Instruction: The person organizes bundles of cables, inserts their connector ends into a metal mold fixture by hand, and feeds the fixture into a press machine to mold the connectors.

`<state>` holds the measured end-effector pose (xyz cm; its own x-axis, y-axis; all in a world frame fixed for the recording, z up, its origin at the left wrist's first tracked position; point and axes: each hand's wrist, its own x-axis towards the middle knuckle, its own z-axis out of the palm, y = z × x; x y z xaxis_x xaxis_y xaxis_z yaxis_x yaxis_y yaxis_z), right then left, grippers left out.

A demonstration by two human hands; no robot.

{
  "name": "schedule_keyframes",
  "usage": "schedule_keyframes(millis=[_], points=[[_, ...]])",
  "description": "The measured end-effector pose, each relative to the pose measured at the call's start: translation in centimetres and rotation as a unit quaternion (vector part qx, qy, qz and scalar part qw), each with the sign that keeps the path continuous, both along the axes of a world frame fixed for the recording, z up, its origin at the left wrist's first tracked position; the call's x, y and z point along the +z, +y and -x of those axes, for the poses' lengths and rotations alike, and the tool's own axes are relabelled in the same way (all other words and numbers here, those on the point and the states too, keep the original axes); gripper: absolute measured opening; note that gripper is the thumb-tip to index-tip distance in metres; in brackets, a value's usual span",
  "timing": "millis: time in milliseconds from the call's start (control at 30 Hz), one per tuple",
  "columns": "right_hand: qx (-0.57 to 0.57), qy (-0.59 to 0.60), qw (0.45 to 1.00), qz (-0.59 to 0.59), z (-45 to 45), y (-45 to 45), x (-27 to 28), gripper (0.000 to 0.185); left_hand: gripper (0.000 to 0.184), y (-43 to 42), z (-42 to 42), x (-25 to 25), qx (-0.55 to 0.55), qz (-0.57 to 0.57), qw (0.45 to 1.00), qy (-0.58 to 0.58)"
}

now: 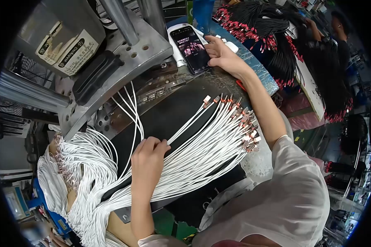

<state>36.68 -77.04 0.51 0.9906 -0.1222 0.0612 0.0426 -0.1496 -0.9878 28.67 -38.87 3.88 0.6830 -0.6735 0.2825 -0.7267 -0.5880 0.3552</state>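
Note:
My left hand is closed, its fingers bent over a few white cables at the near side of a black mat. Beside and below it, a large fan of white cables spreads right, ending in orange and metal connectors. A lit phone lies on a white cloth at the top. At the phone's right edge is my right hand, fingers apart and thumb near the lower corner; whether it touches the phone is unclear.
A metal press plate on thick posts stands at upper left, beside a box with warning labels. More white cables hang at left. Black cables with red ends lie at upper right, where another person is partly visible.

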Motion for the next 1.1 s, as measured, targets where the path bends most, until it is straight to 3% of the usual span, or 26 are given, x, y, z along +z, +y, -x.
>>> schedule_keyframes(millis=[267, 367, 400, 467, 500, 567, 633, 733, 867, 967, 1000, 1067, 1100], points=[[0.001, -0.032, 0.999, 0.018, 0.2, 0.6, -0.4, 0.089, 0.009, -1.0, -1.6, 0.7, -0.074, -0.116, 0.990, -0.043], [-0.104, -0.063, 0.963, 0.240, 1.9, 1.3, 1.4, 0.080, 0.009, -2.0, -2.5, 0.0, -0.066, -0.142, 0.987, -0.032], [-0.091, -0.066, 0.955, 0.275, 3.3, 2.7, 3.1, 0.069, 0.009, -2.1, -2.9, 0.2, -0.069, -0.142, 0.987, -0.015], [0.145, -0.062, 0.941, 0.300, 5.8, 6.1, 7.1, 0.053, 0.010, -1.7, -3.7, 0.4, -0.076, -0.110, 0.990, 0.037], [0.274, -0.146, 0.910, 0.276, 5.9, 7.8, 6.9, 0.053, 0.012, -1.4, -3.4, 0.7, -0.056, -0.053, 0.994, 0.081], [0.319, -0.148, 0.864, 0.361, 8.0, 12.5, 7.6, 0.050, 0.016, -0.6, -2.2, 1.9, -0.022, 0.058, 0.985, 0.164], [0.360, -0.023, 0.824, 0.436, 7.6, 14.2, 6.7, 0.035, 0.023, 0.4, 0.0, 2.8, 0.003, -0.002, 0.986, 0.164], [0.337, 0.012, 0.736, 0.588, 6.5, 12.5, 7.9, 0.020, 0.024, 1.3, 1.8, 2.0, 0.011, -0.078, 0.980, 0.181], [0.320, 0.034, 0.752, 0.576, 6.6, 10.6, 7.1, 0.021, 0.024, 1.5, 0.7, 1.5, -0.010, 0.027, 0.966, 0.255], [0.335, -0.079, 0.775, 0.530, 6.8, 9.9, 6.0, 0.021, 0.022, 1.4, 0.7, 1.9, 0.030, 0.094, 0.956, 0.277], [0.358, -0.049, 0.819, 0.446, 6.7, 10.3, 6.0, 0.023, 0.019, 2.3, 0.1, 0.3, -0.001, 0.167, 0.948, 0.271], [0.394, 0.010, 0.880, 0.264, 6.5, 11.6, 6.7, 0.030, 0.018, 3.7, -0.2, 0.5, 0.068, 0.273, 0.889, 0.362], [0.390, 0.106, 0.895, 0.188, 7.1, 12.3, 8.3, 0.036, 0.017, 4.2, -0.4, 1.0, 0.103, 0.324, 0.849, 0.404]])
